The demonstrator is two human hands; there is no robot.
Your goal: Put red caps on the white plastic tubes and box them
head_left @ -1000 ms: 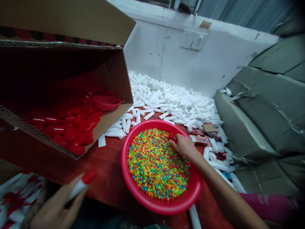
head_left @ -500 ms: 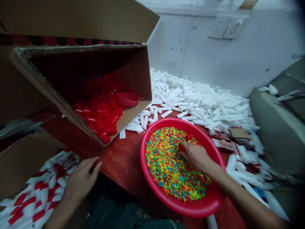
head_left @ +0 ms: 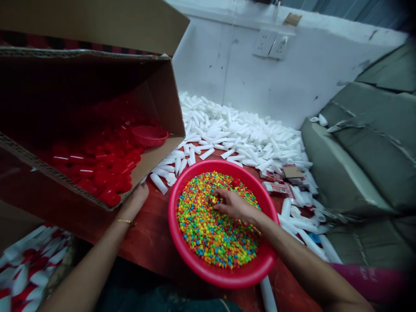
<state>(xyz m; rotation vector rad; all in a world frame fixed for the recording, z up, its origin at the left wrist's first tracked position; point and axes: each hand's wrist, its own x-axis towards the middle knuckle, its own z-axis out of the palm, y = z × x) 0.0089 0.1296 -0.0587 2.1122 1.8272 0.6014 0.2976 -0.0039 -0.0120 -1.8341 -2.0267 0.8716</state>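
Observation:
My right hand (head_left: 232, 206) lies on the many-coloured small beads (head_left: 208, 225) that fill a round red plastic basin (head_left: 173, 229), its fingers spread among them. A single red cap (head_left: 235, 182) sits on the beads just beyond my fingertips. My left hand (head_left: 136, 199) is at the lower edge of a tilted cardboard box (head_left: 165, 104), its fingers hidden behind the box. Loose red plastic caps (head_left: 107, 173) fill the box's lower corner. My left wrist wears a thin gold bracelet.
A small red bowl (head_left: 150, 136) lies in the box. Many white tubes (head_left: 240, 134) are heaped on the red wooden table (head_left: 143, 242) against a white wall. Red-capped tubes (head_left: 29, 260) lie at lower left. Grey padded cushions (head_left: 357, 143) stand at right.
My left hand held a red-capped tube, let it go, and has moved up to the box edge. My right hand has slid left across the beads.

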